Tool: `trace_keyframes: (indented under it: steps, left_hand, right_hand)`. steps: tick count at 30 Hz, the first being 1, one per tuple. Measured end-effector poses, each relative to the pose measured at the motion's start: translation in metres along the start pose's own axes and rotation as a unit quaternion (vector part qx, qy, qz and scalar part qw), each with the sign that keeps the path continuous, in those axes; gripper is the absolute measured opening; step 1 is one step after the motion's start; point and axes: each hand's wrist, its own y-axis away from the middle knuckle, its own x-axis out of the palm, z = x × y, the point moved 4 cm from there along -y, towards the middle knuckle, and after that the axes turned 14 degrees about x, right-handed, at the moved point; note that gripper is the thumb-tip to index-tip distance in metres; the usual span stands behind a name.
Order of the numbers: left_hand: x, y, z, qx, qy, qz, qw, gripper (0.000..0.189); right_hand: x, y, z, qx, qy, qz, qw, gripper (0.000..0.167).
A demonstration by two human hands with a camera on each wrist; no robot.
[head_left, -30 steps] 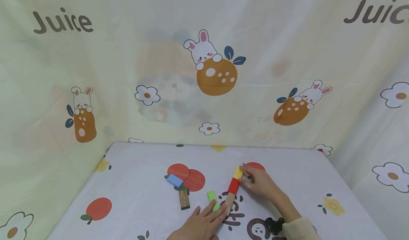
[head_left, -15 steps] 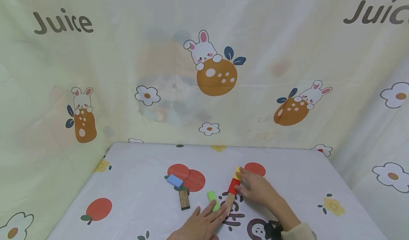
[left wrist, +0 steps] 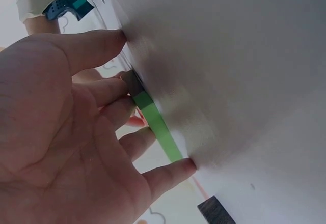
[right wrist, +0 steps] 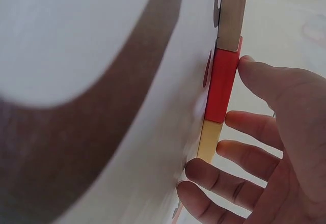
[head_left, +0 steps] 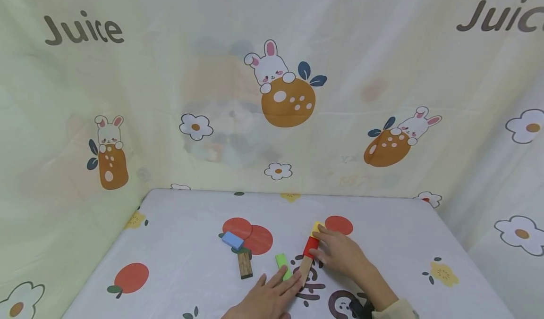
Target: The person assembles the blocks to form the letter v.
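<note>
In the head view a yellow block (head_left: 316, 225), a red block (head_left: 310, 247) and a plain wood block (head_left: 305, 266) lie end to end in a slanting row. My right hand (head_left: 343, 254) rests over the far part, with fingers at the yellow block and thumb on the red block (right wrist: 223, 81), as the right wrist view shows. My left hand (head_left: 268, 296) lies with spread fingers at the row's near end, touching the plain block. Its fingers also reach over a green block (head_left: 281, 261), whose near part they hide. Neither hand curls round a block.
A blue block (head_left: 233, 240) and a dark-grained wood block (head_left: 244, 265) lie left of the hands on the printed tablecloth (head_left: 182, 243). A black strap device (head_left: 362, 308) sits by the right wrist. A printed curtain (head_left: 238, 168) rises behind the table.
My right hand has shifted slightly left and toward me, from beside the yellow block's far end to lying over the yellow and red blocks. The left hand and the blocks look unmoved.
</note>
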Motion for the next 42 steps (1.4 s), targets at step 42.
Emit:
trace_keyframes:
  steps: [42]
  left_hand:
    - [-0.015,0.009,0.009,-0.010,0.016,-0.078,0.9967,0.066]
  right_hand:
    - [0.006,-0.003,-0.002,0.036,-0.007,0.027,0.9990,0.056]
